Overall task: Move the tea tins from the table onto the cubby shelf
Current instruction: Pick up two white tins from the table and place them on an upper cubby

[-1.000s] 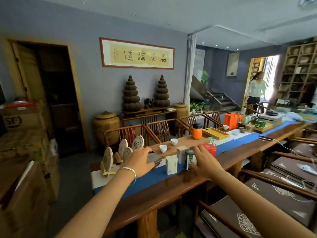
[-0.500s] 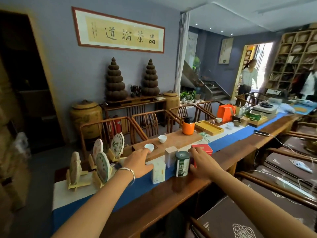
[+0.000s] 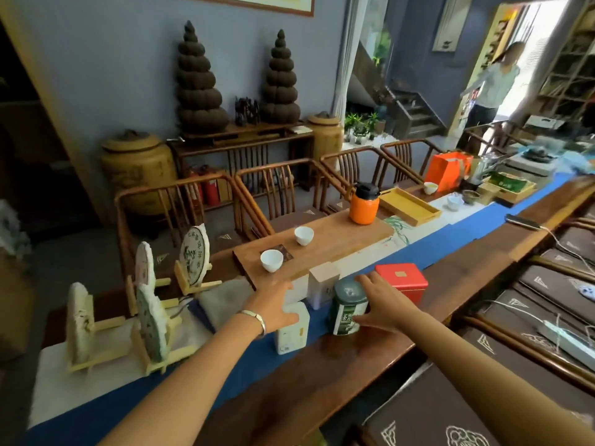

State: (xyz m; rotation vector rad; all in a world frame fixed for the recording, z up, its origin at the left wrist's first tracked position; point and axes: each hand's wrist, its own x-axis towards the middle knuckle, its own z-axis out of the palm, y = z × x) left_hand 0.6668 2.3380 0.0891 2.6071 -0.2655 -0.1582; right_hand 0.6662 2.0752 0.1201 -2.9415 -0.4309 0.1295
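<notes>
Several tea tins stand on the blue runner of the long wooden table [image 3: 370,355]. My left hand [image 3: 273,307] lies over the top of a white square tin [image 3: 293,336], thumb on its front and fingers behind it. My right hand [image 3: 383,304] wraps the right side of a round dark green tin [image 3: 346,304], which stands upright on the table. A red square tin [image 3: 402,280] sits just behind my right hand. A pale box [image 3: 322,284] stands between the two hands. The cubby shelf [image 3: 573,69] is far off at the upper right.
A wooden tea board [image 3: 328,239] with two white cups [image 3: 272,260] and an orange flask [image 3: 363,204] lies behind the tins. Tea cakes on stands [image 3: 151,320] sit at the left. Chairs line both sides of the table. A person [image 3: 492,91] stands in the far doorway.
The view has come closer and dipped down. Both hands have moved in, the left onto the white tin and the right from the red tin around the green tin.
</notes>
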